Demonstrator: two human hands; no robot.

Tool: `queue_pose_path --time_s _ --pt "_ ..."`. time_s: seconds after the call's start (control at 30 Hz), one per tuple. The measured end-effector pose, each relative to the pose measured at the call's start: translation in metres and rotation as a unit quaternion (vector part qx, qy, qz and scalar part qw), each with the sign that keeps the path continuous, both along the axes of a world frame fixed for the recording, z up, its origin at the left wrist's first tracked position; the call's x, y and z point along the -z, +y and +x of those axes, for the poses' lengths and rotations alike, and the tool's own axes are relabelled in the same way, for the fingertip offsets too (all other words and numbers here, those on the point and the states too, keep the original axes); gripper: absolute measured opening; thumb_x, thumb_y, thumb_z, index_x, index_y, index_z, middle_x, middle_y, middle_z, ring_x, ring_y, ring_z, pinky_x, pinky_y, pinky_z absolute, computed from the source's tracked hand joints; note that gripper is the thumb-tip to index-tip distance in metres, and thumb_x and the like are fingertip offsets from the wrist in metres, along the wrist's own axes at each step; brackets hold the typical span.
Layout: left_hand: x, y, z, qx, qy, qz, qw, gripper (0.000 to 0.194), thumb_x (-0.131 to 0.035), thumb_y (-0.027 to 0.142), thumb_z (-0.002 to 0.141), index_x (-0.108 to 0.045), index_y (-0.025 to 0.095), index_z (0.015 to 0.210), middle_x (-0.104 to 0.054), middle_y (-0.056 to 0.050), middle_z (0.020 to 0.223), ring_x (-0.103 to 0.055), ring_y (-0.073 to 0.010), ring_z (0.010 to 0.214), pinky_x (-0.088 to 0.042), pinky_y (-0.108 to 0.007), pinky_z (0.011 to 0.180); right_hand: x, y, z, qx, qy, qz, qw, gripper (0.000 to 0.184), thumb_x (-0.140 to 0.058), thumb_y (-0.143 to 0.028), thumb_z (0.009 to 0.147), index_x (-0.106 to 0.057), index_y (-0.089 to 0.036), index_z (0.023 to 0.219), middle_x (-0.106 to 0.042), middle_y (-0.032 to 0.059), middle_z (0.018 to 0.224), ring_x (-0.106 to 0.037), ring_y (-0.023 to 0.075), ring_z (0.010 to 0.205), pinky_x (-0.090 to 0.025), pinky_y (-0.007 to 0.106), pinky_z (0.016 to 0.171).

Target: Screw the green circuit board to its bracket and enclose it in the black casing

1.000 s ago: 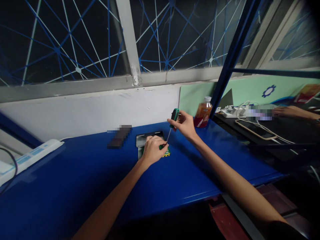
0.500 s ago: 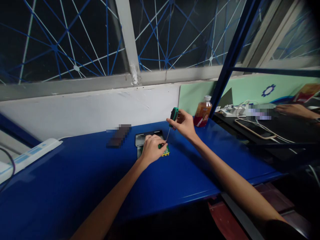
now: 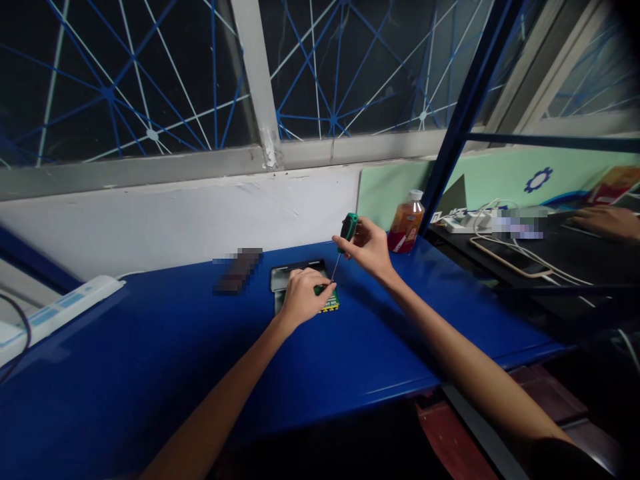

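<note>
My right hand (image 3: 370,248) grips the black and green handle of a screwdriver (image 3: 349,230). Its thin shaft slants down and to the left, and its tip ends at the fingertips of my left hand (image 3: 306,293). Those left fingers are pinched together over a green circuit board (image 3: 330,298) with yellow parts along its near edge. What lies in the pinch is too small to tell. Behind and beneath the left hand is an opened dark grey case (image 3: 290,269), partly covered by the hand.
On the blue table (image 3: 320,367), a blurred dark object (image 3: 237,272) lies left of the case. A white power strip (image 3: 65,313) is at far left, a drink bottle (image 3: 406,223) at back right. Beyond the blue post, another person's hand (image 3: 613,221) is near a phone (image 3: 510,257) and cables.
My hands and the screwdriver have barely shifted; the tool sits very slightly further left. The other person's hand at the far right has moved a little to the right and lower.
</note>
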State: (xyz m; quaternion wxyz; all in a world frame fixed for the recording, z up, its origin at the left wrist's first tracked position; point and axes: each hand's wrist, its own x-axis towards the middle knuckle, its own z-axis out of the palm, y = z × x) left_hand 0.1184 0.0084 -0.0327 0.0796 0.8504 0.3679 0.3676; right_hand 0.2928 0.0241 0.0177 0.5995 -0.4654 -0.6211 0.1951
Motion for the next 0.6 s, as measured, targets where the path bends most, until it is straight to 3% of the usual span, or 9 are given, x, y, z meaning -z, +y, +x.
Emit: queue_pose_path --time_s 0.17,0.33,0.47,0.6 --pt "-0.021 0.006 -0.013 0.038 -0.048 -0.050 0.997 0.018 -0.066 0.037 0.081 -0.074 0.022 0.086 -0.074 -0.004 0.090 -0.065 -0.0219 0.092 -0.050 -0.038 0.085 0.001 -0.002 -0.008 -0.015 0.020 -0.011 1.000 0.043 -0.069 -0.051 0.071 -0.053 -0.022 0.099 -0.059 -0.0005 0.066 -0.056 0.0149 0.048 -0.048 0.033 0.049" --pt "-0.044 0.013 -0.052 0.081 -0.029 -0.117 0.989 0.020 -0.062 0.034 0.083 -0.074 0.023 0.094 -0.073 -0.005 0.099 -0.065 -0.0211 0.096 -0.050 -0.036 0.089 -0.001 -0.001 -0.027 -0.075 -0.006 -0.026 0.997 0.043 -0.068 -0.051 0.071 -0.053 -0.022 0.099 -0.059 -0.0012 0.064 -0.058 0.0157 0.052 -0.049 0.032 0.051" --pt "-0.039 0.014 -0.080 0.066 -0.020 -0.127 0.990 0.020 -0.062 0.032 0.082 -0.074 0.024 0.096 -0.073 -0.006 0.097 -0.066 -0.0215 0.095 -0.051 -0.036 0.087 -0.003 0.004 -0.048 -0.135 -0.043 -0.032 0.989 0.036 -0.068 -0.048 0.071 -0.051 -0.022 0.090 -0.060 -0.0015 0.065 -0.060 0.0155 0.057 -0.049 0.030 0.055" --pt "-0.030 0.015 -0.091 0.036 -0.039 -0.115 0.992 0.019 -0.062 0.031 0.082 -0.074 0.022 0.094 -0.073 -0.006 0.096 -0.066 -0.0211 0.094 -0.049 -0.037 0.091 -0.001 0.008 -0.068 -0.145 -0.081 -0.016 0.986 0.034 -0.068 -0.047 0.071 -0.049 -0.023 0.084 -0.058 -0.0029 0.062 -0.058 0.0149 0.058 -0.048 0.030 0.057"
